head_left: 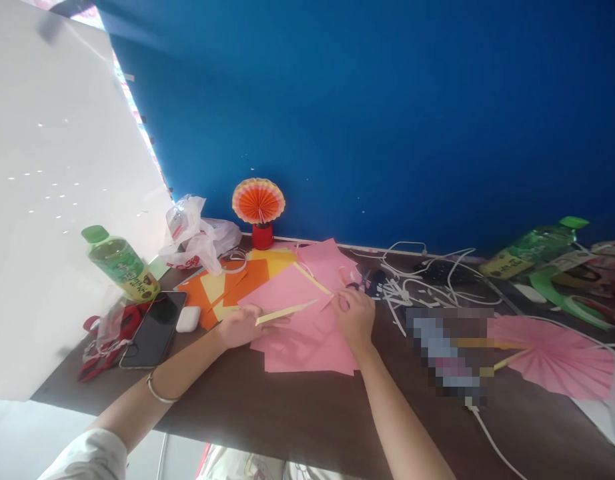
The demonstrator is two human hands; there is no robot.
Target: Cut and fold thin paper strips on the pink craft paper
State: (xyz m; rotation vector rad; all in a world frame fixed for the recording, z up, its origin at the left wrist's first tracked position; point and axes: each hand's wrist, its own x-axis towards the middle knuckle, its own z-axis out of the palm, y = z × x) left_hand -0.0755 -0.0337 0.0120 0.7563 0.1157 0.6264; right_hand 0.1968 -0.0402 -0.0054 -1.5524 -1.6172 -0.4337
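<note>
A narrow yellow paper strip (275,315) with a pale tip lies slantwise above a spread of pink paper sheets (302,353), near the middle of a dark table (287,407). The person's left hand (245,325) holds it, the strip resting across the fingers and its pale tip pointing toward the other hand. The right hand (355,317) is narrowed, thumb and fingers bent close together beside the end of a second yellow strip (311,277) lying on the pink; whether it pinches anything, I cannot tell. The step in hand looks like fine handling of the held strip, and the next move seems to call for a steady left hold and light, exact right fingertips, since thin paper would bend easily. Orange sheets (245,283) lie beyond the left hand, and nearer the left edge are a white case (188,319), a dark phone (156,330) and a green-capped bottle (122,267). Behind the paper, a round pleated orange fan (259,200) stands on a red base (262,236) before a blue wall (387,120). To the right come tangled white cables (395,293) and a pink pleated fan (562,353).
</note>
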